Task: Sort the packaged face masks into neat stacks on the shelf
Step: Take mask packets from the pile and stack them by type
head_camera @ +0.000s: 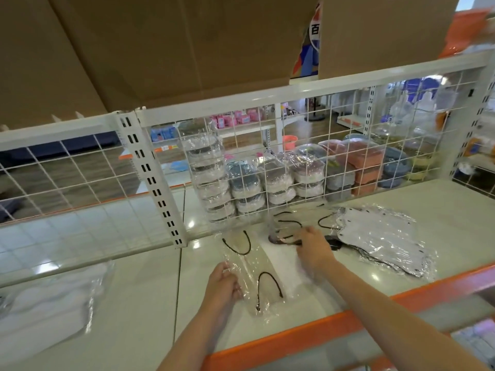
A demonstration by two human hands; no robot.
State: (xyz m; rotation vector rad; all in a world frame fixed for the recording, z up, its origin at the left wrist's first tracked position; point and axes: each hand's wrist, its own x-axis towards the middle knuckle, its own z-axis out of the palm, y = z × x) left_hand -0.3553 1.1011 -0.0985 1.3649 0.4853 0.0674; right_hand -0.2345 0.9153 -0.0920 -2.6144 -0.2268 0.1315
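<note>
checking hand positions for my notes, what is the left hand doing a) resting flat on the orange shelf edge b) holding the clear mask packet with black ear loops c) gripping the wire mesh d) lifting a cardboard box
b: the left hand holds the near-left edge of the clear mask packet with black ear loops, which lies on the white shelf, well short of the wire mesh.

Glossy crinkled plastic mask packets (251, 274); smooth glossy shelf (150, 303); matt cardboard boxes (160, 49).
</note>
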